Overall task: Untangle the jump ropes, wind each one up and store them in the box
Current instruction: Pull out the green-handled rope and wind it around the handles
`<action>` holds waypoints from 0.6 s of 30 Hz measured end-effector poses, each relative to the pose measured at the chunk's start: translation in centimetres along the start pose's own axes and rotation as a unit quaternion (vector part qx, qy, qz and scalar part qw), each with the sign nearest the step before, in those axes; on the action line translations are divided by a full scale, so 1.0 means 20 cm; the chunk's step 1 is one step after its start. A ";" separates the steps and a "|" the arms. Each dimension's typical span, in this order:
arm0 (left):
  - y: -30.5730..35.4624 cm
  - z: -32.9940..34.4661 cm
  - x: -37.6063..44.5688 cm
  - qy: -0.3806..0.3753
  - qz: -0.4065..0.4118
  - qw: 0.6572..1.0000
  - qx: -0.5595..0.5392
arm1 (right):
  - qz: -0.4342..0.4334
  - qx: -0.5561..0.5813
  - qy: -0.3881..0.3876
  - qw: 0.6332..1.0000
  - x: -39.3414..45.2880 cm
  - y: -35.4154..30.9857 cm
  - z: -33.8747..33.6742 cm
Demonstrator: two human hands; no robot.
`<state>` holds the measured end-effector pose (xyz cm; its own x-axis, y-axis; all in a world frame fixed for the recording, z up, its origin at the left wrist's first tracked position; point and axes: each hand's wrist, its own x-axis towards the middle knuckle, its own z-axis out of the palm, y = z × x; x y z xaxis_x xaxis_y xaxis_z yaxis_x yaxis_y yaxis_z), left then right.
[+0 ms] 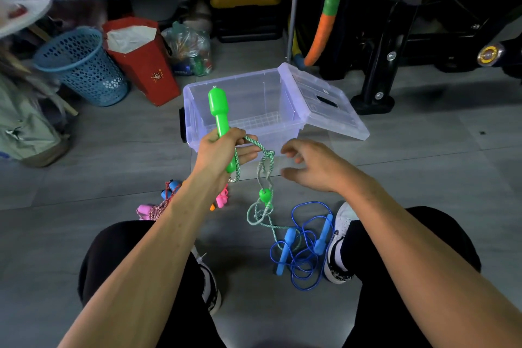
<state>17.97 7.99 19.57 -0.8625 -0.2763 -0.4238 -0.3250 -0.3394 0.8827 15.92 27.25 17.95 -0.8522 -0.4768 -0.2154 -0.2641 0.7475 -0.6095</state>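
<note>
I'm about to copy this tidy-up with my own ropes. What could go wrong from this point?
1. The green rope has a knot near the left hand; pulling may tighten it.
2. Its lower end runs into the blue rope on the floor, so lifting could drag both.
3. The right hand is open and holds nothing, so the second green handle dangles loose.
</note>
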 end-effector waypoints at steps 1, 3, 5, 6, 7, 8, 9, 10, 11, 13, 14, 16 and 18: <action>0.00 0.00 -0.01 -0.010 0.004 1.000 0.002 | -0.006 0.038 0.008 0.999 0.00 -0.02 0.01; 0.02 0.00 -0.03 -0.020 0.007 1.000 -0.001 | -0.029 0.088 0.014 0.996 0.02 -0.06 0.03; 0.04 0.00 -0.05 -0.018 0.007 1.000 -0.015 | -0.054 0.124 0.021 0.991 0.03 -0.09 0.04; 0.05 -0.01 -0.05 -0.014 0.008 1.000 -0.020 | -0.058 0.146 0.030 0.987 0.03 -0.10 0.04; 0.05 -0.02 -0.06 -0.010 0.011 1.000 -0.023 | -0.057 0.164 0.041 0.984 0.03 -0.11 0.03; 0.06 -0.03 -0.06 -0.004 0.012 1.000 -0.025 | -0.053 0.177 0.053 0.981 0.03 -0.11 0.02; 0.07 -0.03 -0.06 0.003 0.013 1.000 -0.028 | -0.048 0.188 0.066 0.979 0.03 -0.12 0.01; 0.07 -0.04 -0.06 0.009 0.012 0.999 -0.034 | -0.043 0.207 0.077 0.974 0.03 -0.12 0.00; 0.07 -0.04 -0.06 0.014 0.011 0.999 -0.041 | -0.036 0.226 0.083 0.970 0.02 -0.12 0.00; 0.08 -0.04 -0.07 0.014 0.012 0.999 -0.048 | -0.034 0.241 0.060 0.968 0.02 -0.13 -0.01; 0.08 -0.04 -0.07 0.009 0.014 0.999 -0.045 | -0.038 0.240 0.041 0.969 0.02 -0.13 -0.01; 0.08 -0.03 -0.07 -0.007 0.014 0.999 -0.037 | -0.052 0.240 0.027 0.969 0.02 -0.14 0.01; 0.08 -0.03 -0.07 -0.014 0.012 0.999 -0.032 | -0.055 0.252 0.041 0.965 0.02 -0.15 0.01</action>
<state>18.89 7.40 21.42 -0.8802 -0.2601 -0.3970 -0.2803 -0.3902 0.8770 16.43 24.62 19.56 -0.8698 -0.4868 -0.0806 -0.1190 0.3655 -0.9232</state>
